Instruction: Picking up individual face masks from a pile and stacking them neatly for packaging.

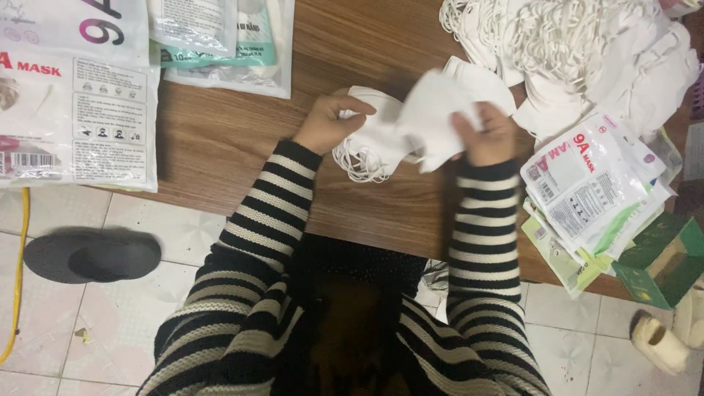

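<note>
My left hand (328, 122) grips the left side of a small stack of white face masks (381, 132) whose ear loops (357, 163) dangle onto the wooden table (220, 139). My right hand (488, 136) pinches a single white mask (440, 110), lifted and blurred, just right of the stack. Both arms wear black-and-white striped sleeves.
A big heap of loose white masks (587, 51) lies at the back right. A fanned pile of flat mask packets (594, 191) sits at the right edge, more packets (73, 95) at the left and back (227, 40). A green box (664, 260), a dark slipper (92, 257) and a yellow cable (18, 286) are below the table.
</note>
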